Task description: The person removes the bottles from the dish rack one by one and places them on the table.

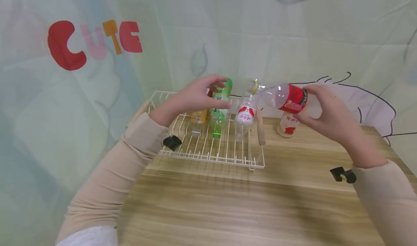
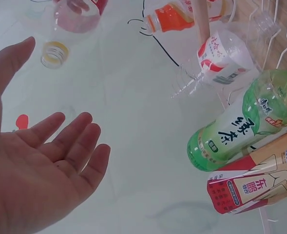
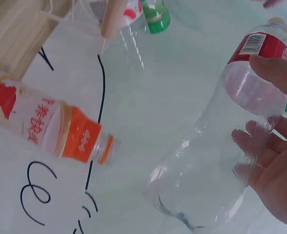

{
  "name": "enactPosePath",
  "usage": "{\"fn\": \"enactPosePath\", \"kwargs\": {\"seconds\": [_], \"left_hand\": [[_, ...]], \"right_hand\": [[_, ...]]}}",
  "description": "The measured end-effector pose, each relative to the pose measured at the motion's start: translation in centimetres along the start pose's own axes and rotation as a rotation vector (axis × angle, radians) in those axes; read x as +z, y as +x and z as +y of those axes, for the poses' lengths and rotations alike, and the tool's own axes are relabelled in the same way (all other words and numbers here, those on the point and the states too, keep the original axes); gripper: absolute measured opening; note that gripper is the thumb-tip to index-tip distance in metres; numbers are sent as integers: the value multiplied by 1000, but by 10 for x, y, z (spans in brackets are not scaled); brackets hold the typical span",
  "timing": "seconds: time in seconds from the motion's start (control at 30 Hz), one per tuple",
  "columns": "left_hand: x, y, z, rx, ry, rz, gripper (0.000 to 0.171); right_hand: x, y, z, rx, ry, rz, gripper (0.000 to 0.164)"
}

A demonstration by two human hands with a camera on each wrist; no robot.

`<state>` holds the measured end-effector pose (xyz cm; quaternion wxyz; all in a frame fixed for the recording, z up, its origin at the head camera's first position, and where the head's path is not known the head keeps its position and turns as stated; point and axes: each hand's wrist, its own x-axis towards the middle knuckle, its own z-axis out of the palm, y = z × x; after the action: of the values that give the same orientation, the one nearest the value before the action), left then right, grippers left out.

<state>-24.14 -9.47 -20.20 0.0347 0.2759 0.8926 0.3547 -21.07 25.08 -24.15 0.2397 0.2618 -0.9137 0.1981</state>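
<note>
My right hand (image 1: 335, 117) grips a clear plastic bottle (image 1: 294, 98) with a red label, fingers and thumb round its body. The bottle lies tilted in the air, its yellow-ringed, uncapped neck pointing left. My left hand (image 1: 200, 94) is held above the rack with fingers spread and relaxed, nothing in it; the left wrist view shows its palm apart from that bottle's neck. Under and beside it, a green tea bottle (image 2: 240, 122), a bottle with a red and tan label (image 2: 253, 183) and a clear bottle with a white and red label (image 2: 226, 58) stand neck down in the rack.
The white wire rack (image 1: 213, 160) has wooden handles (image 1: 260, 130) on both sides and sits on a wood-grain table (image 1: 228, 206). Right of it, an upright bottle with an orange and white label (image 3: 41, 117) stands near the printed backdrop cloth (image 1: 228, 32).
</note>
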Motion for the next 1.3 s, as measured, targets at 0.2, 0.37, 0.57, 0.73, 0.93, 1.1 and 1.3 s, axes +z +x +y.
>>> {"fn": "enactPosePath", "kwargs": {"seconds": [0.2,0.37,0.57,0.73,0.93,1.1,1.3], "left_hand": [[-6,1,-8,-40,-28,35,72],[-8,5,-20,-101,-37,72,74],[-11,10,-31,-171,-95,119,75],[-12,14,-40,-199,-150,174,75],[-12,17,-52,-230,-212,234,77],[-10,19,-63,-292,-245,270,77],[-7,23,-77,-359,-281,321,81]], "right_hand": [[-13,-3,18,112,49,48,72],[-18,-7,32,213,100,90,69],[-20,-6,50,315,87,130,68],[-19,-4,63,401,99,147,69],[-13,-3,76,549,147,156,75],[-5,-4,84,636,208,170,76],[4,-5,91,734,270,181,78]]}}
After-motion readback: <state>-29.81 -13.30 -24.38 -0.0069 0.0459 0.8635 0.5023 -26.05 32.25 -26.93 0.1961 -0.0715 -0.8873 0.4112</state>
